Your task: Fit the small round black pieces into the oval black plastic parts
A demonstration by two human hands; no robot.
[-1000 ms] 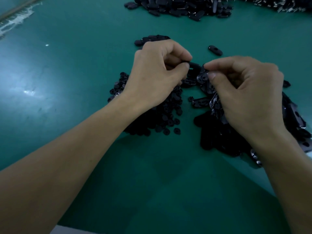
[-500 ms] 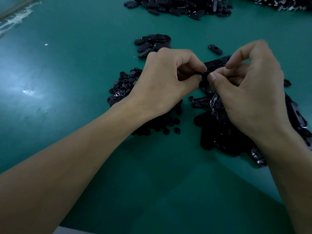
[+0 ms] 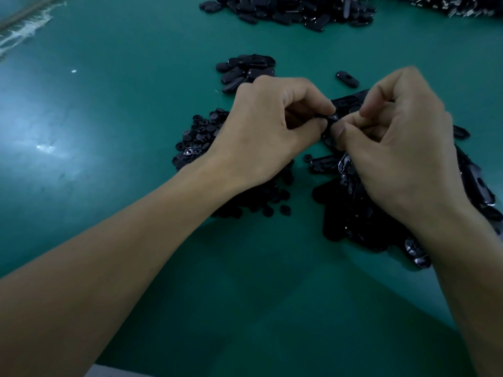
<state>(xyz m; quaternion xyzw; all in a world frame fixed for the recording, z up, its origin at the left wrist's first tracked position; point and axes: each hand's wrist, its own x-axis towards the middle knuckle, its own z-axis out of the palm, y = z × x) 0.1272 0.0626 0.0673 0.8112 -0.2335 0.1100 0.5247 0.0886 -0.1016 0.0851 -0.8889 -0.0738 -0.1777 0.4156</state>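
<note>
My left hand (image 3: pixel 268 131) and my right hand (image 3: pixel 402 148) meet fingertip to fingertip above the green table. Between them they pinch one oval black plastic part (image 3: pixel 332 118), mostly hidden by the fingers. I cannot make out whether a round piece sits in it. A heap of small round black pieces (image 3: pixel 198 140) lies under and left of my left hand. A heap of oval black parts (image 3: pixel 353 213) lies under my right hand.
A small group of oval parts (image 3: pixel 245 69) lies behind my left hand, and a single oval part (image 3: pixel 347 78) lies beyond my right hand. A large pile of oval parts (image 3: pixel 294 9) runs along the far edge. The green table (image 3: pixel 109 104) stretches left.
My left hand has moved right and slightly down, uncovering the small group of oval parts behind it. My right index finger lifted, then curled back down toward the pinched part.
</note>
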